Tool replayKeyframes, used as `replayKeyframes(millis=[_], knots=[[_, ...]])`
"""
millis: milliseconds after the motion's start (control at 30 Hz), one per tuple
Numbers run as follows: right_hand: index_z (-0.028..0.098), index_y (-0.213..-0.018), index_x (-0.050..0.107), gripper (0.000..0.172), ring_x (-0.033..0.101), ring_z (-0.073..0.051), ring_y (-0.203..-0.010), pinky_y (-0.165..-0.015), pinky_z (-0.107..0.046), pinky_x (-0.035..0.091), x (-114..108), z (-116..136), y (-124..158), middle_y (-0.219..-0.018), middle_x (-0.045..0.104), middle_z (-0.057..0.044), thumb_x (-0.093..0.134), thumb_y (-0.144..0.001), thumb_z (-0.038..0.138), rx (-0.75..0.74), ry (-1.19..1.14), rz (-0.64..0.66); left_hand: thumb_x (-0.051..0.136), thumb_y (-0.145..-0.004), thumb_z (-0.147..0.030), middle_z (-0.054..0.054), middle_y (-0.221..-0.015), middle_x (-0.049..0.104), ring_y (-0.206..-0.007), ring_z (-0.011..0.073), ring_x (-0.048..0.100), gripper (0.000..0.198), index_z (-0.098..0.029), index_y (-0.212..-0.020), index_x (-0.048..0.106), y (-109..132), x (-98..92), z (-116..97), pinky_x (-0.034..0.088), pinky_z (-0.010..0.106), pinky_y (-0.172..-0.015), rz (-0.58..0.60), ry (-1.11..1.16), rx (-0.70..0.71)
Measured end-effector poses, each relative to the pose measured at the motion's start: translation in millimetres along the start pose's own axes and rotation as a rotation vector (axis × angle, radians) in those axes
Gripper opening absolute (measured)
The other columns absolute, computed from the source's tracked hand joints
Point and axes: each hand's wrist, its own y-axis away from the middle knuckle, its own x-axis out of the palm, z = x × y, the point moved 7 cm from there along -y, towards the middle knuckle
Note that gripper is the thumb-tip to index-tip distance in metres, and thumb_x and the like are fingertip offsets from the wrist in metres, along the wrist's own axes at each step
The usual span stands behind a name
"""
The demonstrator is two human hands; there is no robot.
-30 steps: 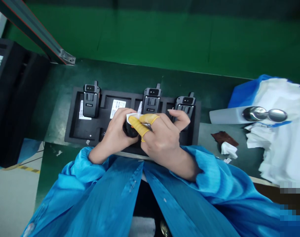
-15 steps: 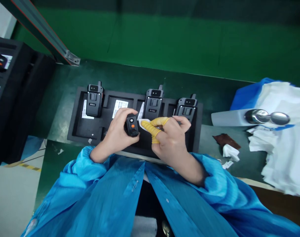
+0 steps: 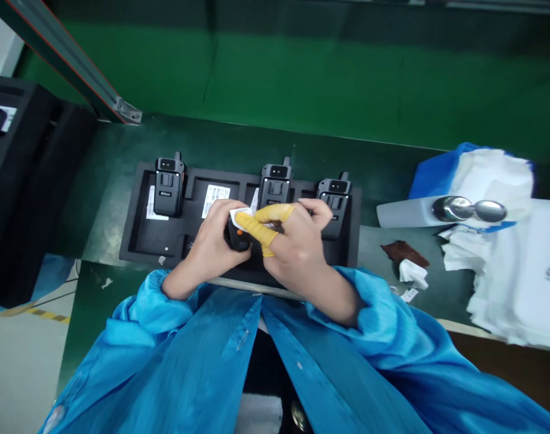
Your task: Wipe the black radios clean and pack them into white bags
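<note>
Holding hand: our left hand [image 3: 209,241] wraps around the black handset [image 3: 239,242], fingers curled close on its body.
Black handset: we see it above the middle of the foam tray [image 3: 146,240]; its underside is hidden, so we cannot tell whether it touches the tray.
Handset axis: its buttoned end faces us, and we judge the long axis to run steeply down from there, most of it hidden by the left hand.
Yellow finger covers [image 3: 259,232]: on our right hand [image 3: 300,247], two covered digits sit close together at the white cloth [image 3: 240,211], while another finger sticks out toward the tray's right side.
Cloth and handset: the cloth covers part of the buttoned end, with the orange button [image 3: 239,232] showing just below it. From the right fingertips, the handset lies directly beneath and slightly to the left; the left hand is nearer, being around it.
Tray handsets: one [image 3: 169,193] sits at the tray's left end, another [image 3: 275,182] right of its middle, a third [image 3: 335,196] near its right end.
Brown scrap [image 3: 404,253]: right of the tray, well apart.
</note>
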Motion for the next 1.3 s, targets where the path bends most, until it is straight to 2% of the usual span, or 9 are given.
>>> replayKeyframes(millis=[133,367,533,733,900,1000,1100,1200,1300], knots=[[0.029,-0.077,0.07,0.031,0.046,-0.014,-0.082,-0.091,-0.04,0.022,10.9,4.1,-3.9,-0.075,0.06,0.003,0.047,-0.082,0.009,-0.063,-0.029,0.096,0.067,-0.06,-0.01,0.003,-0.106,0.055,-0.101,0.0201,0.057,0.052,-0.023,-0.107,0.049,0.9,0.1,2.7,0.049,0.035,-0.088,0.012,0.007,-0.016],[0.035,-0.09,0.071,0.039,0.05,-0.013,-0.082,-0.092,-0.04,0.023,5.3,-5.4,2.2,-0.079,0.062,0.004,0.048,-0.077,0.006,-0.073,-0.085,0.162,0.066,-0.059,-0.008,0.004,-0.109,0.056,-0.107,0.0215,0.056,0.053,-0.023,-0.108,0.049,0.7,1.0,0.9,0.047,0.037,-0.093,0.028,-0.012,-0.03],[0.037,-0.097,0.07,0.043,0.054,-0.013,-0.082,-0.088,-0.04,0.028,-7.0,-32.1,15.0,-0.088,0.064,0.003,0.049,-0.077,0.005,0.083,-0.067,0.073,0.065,-0.061,-0.009,0.003,-0.108,0.057,-0.106,0.0214,0.056,0.049,-0.023,-0.106,0.05,-1.0,-1.5,3.1,0.046,0.038,-0.095,0.025,-0.03,-0.112],[0.034,-0.097,0.071,0.037,0.058,-0.013,-0.079,-0.084,-0.039,0.033,-19.7,-49.3,30.9,-0.085,0.064,0.001,0.054,-0.077,0.007,0.149,-0.047,0.018,0.065,-0.064,-0.013,0.004,-0.112,0.059,-0.107,0.0207,0.058,0.05,-0.022,-0.111,0.051,-3.5,-3.8,3.8,0.046,0.037,-0.097,0.04,-0.029,-0.12],[0.033,-0.098,0.071,0.041,0.059,-0.013,-0.078,-0.084,-0.037,0.034,-24.6,-51.4,36.1,-0.083,0.063,0.002,0.053,-0.075,0.004,0.188,-0.04,-0.036,0.069,-0.069,-0.037,0.013,-0.124,0.059,-0.118,0.0294,0.055,0.066,-0.014,-0.127,0.046,-29.6,-17.6,21.9,0.043,0.042,-0.1,-0.021,-0.291,-0.301],[0.034,-0.101,0.07,0.043,0.059,-0.013,-0.079,-0.085,-0.038,0.034,-23.1,-47.6,34.7,-0.081,0.062,0.002,0.052,-0.075,0.004,0.184,-0.049,-0.029,0.065,-0.073,-0.049,0.019,-0.127,0.056,-0.118,0.0365,0.054,0.078,-0.009,-0.135,0.039,-55.6,-19.1,34.2,0.044,0.046,-0.098,0.013,-0.525,-0.445],[0.035,-0.104,0.069,0.047,0.058,-0.013,-0.079,-0.086,-0.038,0.033,-21.8,-42.0,33.5,-0.079,0.06,0.002,0.051,-0.075,0.004,0.16,-0.065,-0.013,0.061,-0.077,-0.05,0.022,-0.126,0.054,-0.109,0.0385,0.059,0.078,-0.007,-0.137,0.037,-73.3,-14.2,40.8,0.048,0.045,-0.089,0.057,-0.68,-0.519],[0.036,-0.106,0.069,0.049,0.058,-0.014,-0.079,-0.085,-0.038,0.033,-22.7,-42.3,37.3,-0.08,0.061,0.002,0.05,-0.074,0.004,0.155,-0.066,-0.008,0.063,-0.078,-0.049,0.022,-0.124,0.052,-0.099,0.0381,0.063,0.073,-0.007,-0.133,0.042,-71.6,-12.8,44.5,0.051,0.044,-0.081,0.058,-0.726,-0.512],[0.034,-0.101,0.07,0.043,0.058,-0.015,-0.078,-0.083,-0.038,0.034,-24.6,-49.4,43.7,-0.081,0.062,0.002,0.052,-0.074,0.006,0.162,-0.043,-0.006,0.067,-0.076,-0.045,0.02,-0.118,0.054,-0.101,0.0384,0.061,0.062,-0.013,-0.126,0.05,-56.5,-30.9,48.2,0.05,0.046,-0.081,-0.121,-0.67,-0.383]])
